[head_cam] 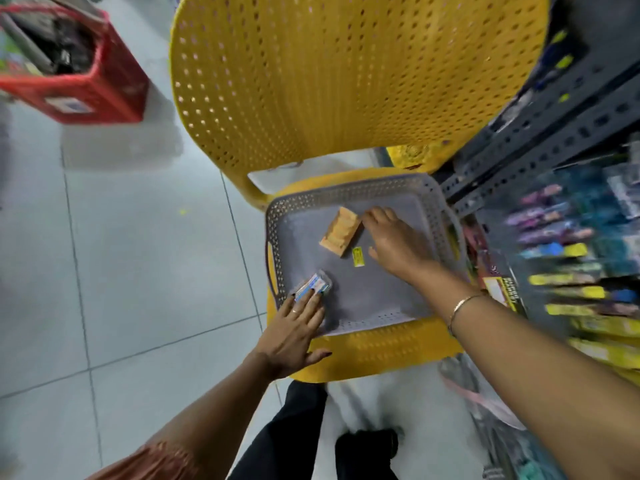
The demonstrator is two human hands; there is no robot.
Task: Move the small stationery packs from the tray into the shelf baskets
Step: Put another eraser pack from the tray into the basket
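A grey perforated tray [367, 299] rests on the seat of a yellow chair. Three packs lie in it: an orange pack [341, 233] near the back, a tiny yellow pack [358, 257] beside it, and a clear blue-and-white pack [317, 285] at the front left corner. My left hand [294, 334] lies flat with its fingertips on the blue-and-white pack, not gripping it. Spread over the tray's right half, my right hand [394, 242] has its fingertips touching the right edge of the orange pack and its thumb near the yellow pack.
The yellow perforated chair back [346, 81] rises behind the tray. Metal shelving [554, 133] with blurred hanging stationery [571, 271] stands close on the right. A red basket [79, 74] sits on the tiled floor at far left. My legs are below the chair.
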